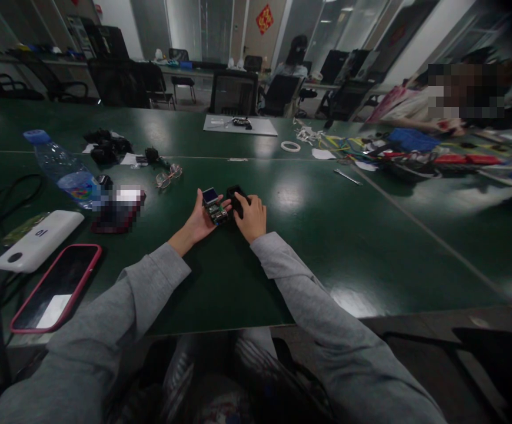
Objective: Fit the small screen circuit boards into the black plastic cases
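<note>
My left hand (pixel 198 224), palm up, holds a small green circuit board (pixel 217 213) with a little dark screen (pixel 210 196) at its upper end. The thumb lies along the board's left side and fingertips show at its right. My right hand (pixel 251 217) has its fingers closed over a small black case (pixel 235 194) just right of the board. That case is partly hidden under the fingers, and I cannot tell whether it rests on the green table (pixel 220 282). Board and case are very close together.
Left of my arms lie a red-framed phone (pixel 57 288), a white power bank (pixel 39 240), another phone (pixel 119 212) and a water bottle (pixel 64 168). Glasses (pixel 169 176) lie beyond. Tangled cables (pixel 371 150) and a metal tool (pixel 348 176) are at right, near another person (pixel 432 106).
</note>
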Tool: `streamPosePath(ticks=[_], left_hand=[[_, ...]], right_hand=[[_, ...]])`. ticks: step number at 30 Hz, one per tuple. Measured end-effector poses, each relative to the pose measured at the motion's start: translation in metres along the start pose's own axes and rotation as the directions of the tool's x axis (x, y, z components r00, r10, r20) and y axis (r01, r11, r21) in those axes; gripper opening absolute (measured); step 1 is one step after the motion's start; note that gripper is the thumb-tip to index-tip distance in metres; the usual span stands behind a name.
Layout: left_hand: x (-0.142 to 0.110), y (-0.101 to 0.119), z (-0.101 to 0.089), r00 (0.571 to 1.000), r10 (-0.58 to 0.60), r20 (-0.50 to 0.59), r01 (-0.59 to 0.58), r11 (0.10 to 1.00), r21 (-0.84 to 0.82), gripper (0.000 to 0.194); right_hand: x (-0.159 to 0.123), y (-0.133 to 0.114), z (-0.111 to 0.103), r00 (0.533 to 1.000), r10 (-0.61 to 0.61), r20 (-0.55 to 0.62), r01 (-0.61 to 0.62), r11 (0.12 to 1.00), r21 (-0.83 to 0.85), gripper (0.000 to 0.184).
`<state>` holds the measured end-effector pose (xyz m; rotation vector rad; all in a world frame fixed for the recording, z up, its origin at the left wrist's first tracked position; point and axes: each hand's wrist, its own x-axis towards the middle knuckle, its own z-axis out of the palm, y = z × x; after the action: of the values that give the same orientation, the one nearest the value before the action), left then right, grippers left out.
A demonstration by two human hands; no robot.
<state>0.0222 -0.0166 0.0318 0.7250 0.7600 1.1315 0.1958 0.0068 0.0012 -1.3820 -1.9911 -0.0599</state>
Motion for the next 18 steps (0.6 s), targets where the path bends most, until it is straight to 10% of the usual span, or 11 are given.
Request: streamPosePath(ticks=[10,18], left_hand=[[0.002,-0.001,0.001,1.000,-0.021,0.004,0.021,1.000,-0.020,0.078],[0.004,-0.006,-0.004,0.998,-0.036,0.053,0.032,0.997,0.067,0.079]], right_hand=[[-0.006,-0.032,-0.021,0.974,0.090,-0.210,-0.055,0.984,0.167,0.044],[-0.020,-0.063,-0.006,0.989,-0.150,-0.007,0.145,0.940,0.307,0.074]])
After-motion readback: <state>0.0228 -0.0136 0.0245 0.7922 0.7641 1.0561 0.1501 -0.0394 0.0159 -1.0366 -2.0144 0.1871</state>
